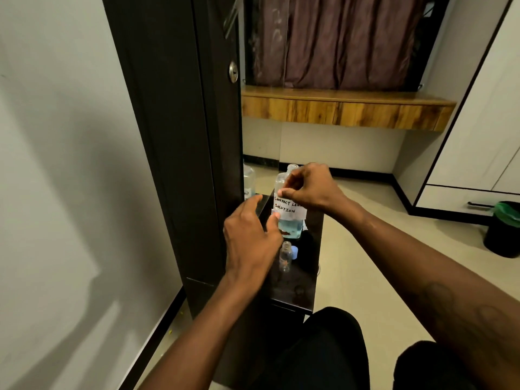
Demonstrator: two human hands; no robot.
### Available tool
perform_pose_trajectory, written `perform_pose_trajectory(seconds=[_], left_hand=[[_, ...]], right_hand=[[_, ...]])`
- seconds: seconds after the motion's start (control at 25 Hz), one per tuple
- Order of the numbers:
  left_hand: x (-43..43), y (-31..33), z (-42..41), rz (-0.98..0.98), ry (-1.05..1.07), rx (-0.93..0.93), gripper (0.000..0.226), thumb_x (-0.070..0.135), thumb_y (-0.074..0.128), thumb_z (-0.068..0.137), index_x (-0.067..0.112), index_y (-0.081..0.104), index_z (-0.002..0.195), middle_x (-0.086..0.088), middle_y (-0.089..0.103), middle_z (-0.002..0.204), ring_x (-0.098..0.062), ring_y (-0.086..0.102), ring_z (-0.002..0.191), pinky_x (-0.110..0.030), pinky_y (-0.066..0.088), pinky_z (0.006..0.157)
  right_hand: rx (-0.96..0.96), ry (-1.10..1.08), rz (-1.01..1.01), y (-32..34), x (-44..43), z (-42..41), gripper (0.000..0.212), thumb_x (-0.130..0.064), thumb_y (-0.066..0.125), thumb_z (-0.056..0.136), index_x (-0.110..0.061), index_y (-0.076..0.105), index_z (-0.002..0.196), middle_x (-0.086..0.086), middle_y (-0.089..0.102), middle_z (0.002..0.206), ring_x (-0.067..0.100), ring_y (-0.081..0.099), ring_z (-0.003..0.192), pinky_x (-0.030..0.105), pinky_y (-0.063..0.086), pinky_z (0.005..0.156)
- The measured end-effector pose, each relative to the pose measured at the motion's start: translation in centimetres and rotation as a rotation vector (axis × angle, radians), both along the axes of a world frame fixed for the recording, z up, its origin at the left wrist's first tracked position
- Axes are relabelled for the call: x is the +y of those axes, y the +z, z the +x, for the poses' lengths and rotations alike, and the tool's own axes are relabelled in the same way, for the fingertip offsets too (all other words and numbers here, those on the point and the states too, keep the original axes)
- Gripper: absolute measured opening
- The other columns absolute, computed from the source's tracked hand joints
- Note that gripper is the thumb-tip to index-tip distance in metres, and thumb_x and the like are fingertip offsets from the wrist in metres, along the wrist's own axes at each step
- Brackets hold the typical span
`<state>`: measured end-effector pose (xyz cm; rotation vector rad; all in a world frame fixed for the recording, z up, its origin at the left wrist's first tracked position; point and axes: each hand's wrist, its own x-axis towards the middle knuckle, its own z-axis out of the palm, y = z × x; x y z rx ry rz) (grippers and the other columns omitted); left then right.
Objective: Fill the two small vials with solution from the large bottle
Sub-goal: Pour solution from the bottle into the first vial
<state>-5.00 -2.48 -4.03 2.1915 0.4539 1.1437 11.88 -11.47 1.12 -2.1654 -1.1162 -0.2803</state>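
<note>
The large clear bottle (289, 220) stands uncapped on a small dark table (292, 294). It holds a little blue liquid and has a white label reading "contact lens solution". My right hand (309, 187) is in front of its upper part, fingertips pinched against the bottle at the label's top edge. My left hand (250, 237) is low on the bottle's left with fingers apart, thumb touching the label's lower corner. One small clear vial (284, 256) stands open in front of the bottle, with a blue cap (294, 252) beside it. I cannot see a second vial.
A dark door (183, 136) rises just left of the table. Beside it a bottle shape (249, 178) looks like a mirror reflection. A wooden shelf (346, 108) hangs behind, and a black bin with a green liner (503, 229) stands at right. My black-clad knees (332, 347) sit below the table.
</note>
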Motion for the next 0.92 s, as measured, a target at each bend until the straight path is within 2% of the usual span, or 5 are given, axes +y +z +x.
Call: perform_pose_trajectory(seconds=[0.16,0.28,0.36,0.64,0.92], left_hand=[[0.6,3.2,3.7,-0.103,-0.100,0.058,0.056,0.025,0.076,0.092,0.014,0.055,0.143,-0.013,0.066,0.132,-0.020,0.065,0.116,-0.021,0.052,0.091],[1.0,3.0,6.8,-0.074,-0.089,0.203,0.058,0.025,0.069,0.095,0.013,0.049,0.148,-0.015,0.063,0.131,-0.003,0.056,0.085,-0.001,0.041,0.059],[1.2,2.4,8.4,-0.083,-0.065,0.256,0.055,0.024,0.066,0.097,0.011,0.049,0.148,-0.014,0.065,0.125,-0.002,0.045,0.076,-0.007,0.032,0.045],[2.3,0.9,11.5,-0.176,-0.041,0.341,0.032,0.030,0.048,0.104,0.008,0.066,0.119,-0.014,0.070,0.108,-0.027,0.065,0.097,-0.030,0.045,0.071],[2.4,1.7,11.5,-0.204,-0.062,0.326,0.028,0.032,0.049,0.103,0.014,0.069,0.110,-0.012,0.069,0.103,-0.022,0.066,0.087,-0.025,0.041,0.054]], right_hand=[[0.042,-0.140,0.148,0.6,-1.7,2.4,0.055,-0.045,0.088,0.071,-0.014,0.074,0.113,0.001,0.074,0.098,0.011,0.069,0.084,0.024,0.057,0.072],[0.175,-0.132,-0.065,-0.6,-2.0,4.1,0.092,-0.051,0.089,0.069,-0.012,0.052,0.144,0.009,0.062,0.136,0.023,0.061,0.118,0.028,0.050,0.088],[0.226,-0.116,-0.136,-1.7,-1.8,4.9,0.100,-0.048,0.089,0.069,-0.010,0.043,0.150,0.011,0.057,0.144,0.026,0.059,0.124,0.029,0.050,0.092],[0.435,0.044,-0.001,-3.5,-0.6,6.5,0.078,-0.027,0.088,0.073,-0.013,0.052,0.141,0.006,0.065,0.128,0.023,0.063,0.116,0.041,0.056,0.099],[0.439,0.086,0.097,-2.8,-0.5,6.5,0.064,-0.017,0.089,0.072,-0.010,0.061,0.129,-0.006,0.070,0.104,0.016,0.069,0.103,0.020,0.057,0.075]])
